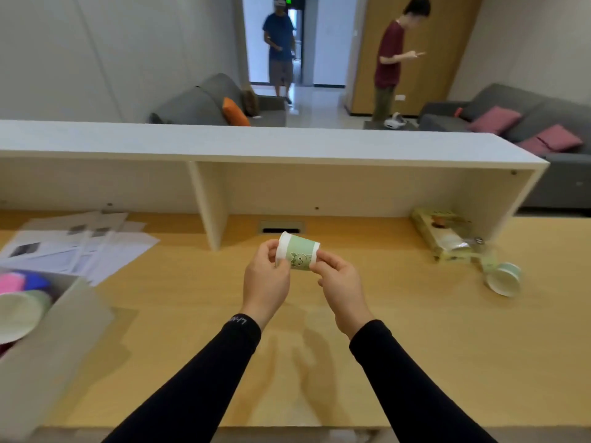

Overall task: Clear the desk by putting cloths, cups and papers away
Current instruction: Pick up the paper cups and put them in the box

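A green and white paper cup with a cartoon print lies sideways in the air above the middle of the wooden desk. My left hand pinches its rim end and my right hand pinches its base end. A second green paper cup lies on its side at the right of the desk. Several printed papers are spread at the back left. A cardboard box at the left edge holds paper cups and pink and blue cloths.
A white raised shelf with a divider panel runs along the desk's back. A yellow-green packet with clear wrapping lies under it at the right. A cable slot sits behind the held cup. Two people stand beyond, near grey sofas.
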{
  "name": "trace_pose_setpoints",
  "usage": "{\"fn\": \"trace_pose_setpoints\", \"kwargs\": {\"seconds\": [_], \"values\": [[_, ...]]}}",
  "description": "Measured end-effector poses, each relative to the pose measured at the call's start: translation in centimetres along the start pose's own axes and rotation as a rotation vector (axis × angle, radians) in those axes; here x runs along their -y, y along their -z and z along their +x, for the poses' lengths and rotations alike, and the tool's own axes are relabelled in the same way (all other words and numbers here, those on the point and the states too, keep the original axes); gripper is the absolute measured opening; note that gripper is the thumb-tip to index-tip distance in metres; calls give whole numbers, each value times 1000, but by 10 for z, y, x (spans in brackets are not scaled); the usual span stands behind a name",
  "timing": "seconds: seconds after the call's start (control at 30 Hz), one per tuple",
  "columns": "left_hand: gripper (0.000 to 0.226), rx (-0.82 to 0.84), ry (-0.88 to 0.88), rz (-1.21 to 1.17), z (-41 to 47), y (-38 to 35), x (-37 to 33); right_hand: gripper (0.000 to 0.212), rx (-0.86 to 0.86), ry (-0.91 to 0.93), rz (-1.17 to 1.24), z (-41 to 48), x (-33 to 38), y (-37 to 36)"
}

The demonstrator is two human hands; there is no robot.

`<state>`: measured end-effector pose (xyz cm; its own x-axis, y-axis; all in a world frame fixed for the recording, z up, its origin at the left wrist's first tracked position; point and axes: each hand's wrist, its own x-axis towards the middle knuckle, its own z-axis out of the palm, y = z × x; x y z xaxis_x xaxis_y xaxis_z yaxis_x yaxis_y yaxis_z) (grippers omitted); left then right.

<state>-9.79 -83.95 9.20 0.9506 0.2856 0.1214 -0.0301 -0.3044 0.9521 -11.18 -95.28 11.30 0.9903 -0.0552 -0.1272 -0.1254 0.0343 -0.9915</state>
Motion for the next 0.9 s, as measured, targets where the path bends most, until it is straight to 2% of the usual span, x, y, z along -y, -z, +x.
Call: {"fn": "trace_pose_setpoints", "kwargs": {"seconds": [0.3,0.47,0.67,0.77,0.9], "values": [[29,-302,22,95,7,232,46,35,322,68,-34,-53,5,-226],[34,-440,71,72,-7,333,69,41,488,62,-88,-81,1,-322],[41,-552,102,86,-16,402,87,37,619,69,-147,-104,1,-392],[44,-596,150,128,-21,418,96,29,676,29,-180,-109,-2,-411],[48,-638,162,253,-22,422,101,50,619,-9,-225,-104,-8,-415]]}}
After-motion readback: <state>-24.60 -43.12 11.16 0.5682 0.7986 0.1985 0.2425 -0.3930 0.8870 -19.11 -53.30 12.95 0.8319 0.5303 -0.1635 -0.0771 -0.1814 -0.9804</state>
